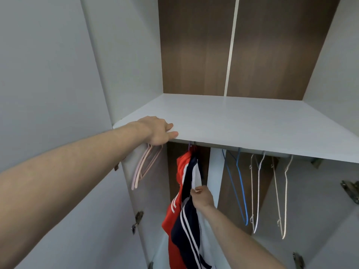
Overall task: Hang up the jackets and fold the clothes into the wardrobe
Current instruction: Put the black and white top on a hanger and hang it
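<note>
Reaching up to the front-left corner of the white wardrobe shelf, the person's left hand curls its fingers round the hooks of two pale pink plastic hangers, which dangle below the shelf's front edge beside the white side panel. The thumb and one finger lie along that edge. The right hand pinches the white fabric edge of the red, navy and white striped jackets, which hang beneath the shelf near its front edge, left of centre, from what appears to be a purple hook; the rail itself is hidden. Further right under the shelf hang one blue wire hanger and two white wire hangers, each apart from the next. Brown wood-grain back panels stand above the shelf's rear edge.
</note>
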{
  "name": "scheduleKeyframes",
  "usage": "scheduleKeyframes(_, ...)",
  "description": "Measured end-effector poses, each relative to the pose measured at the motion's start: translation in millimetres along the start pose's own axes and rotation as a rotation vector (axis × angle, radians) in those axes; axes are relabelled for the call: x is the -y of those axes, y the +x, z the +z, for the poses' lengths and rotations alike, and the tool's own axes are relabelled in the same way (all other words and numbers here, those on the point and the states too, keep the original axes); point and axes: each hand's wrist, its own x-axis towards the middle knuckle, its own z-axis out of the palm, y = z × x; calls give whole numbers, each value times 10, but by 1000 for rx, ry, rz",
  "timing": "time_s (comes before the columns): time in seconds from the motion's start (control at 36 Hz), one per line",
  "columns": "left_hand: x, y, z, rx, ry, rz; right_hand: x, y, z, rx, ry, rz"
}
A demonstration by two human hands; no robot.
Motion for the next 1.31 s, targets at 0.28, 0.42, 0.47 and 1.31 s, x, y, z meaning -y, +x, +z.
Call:
scheduleKeyframes(0.28, 1, -2, 6, -16, 41, 16, -205, -177, -954, -671, 196, -119)
scheduleKeyframes(0.42, 11, 4, 8, -12, 41, 15, -317, -106, -1191, -434, -12, 108)
scheduleKeyframes(0.47, 3, 6, 15, -6, 42, 11, -403, -79, -1171, -337, -90, 137)
scheduleKeyframes(1.31, -211, -205, 426, -185, -224, -84, -144, -877, -655, 47, 272, -117)
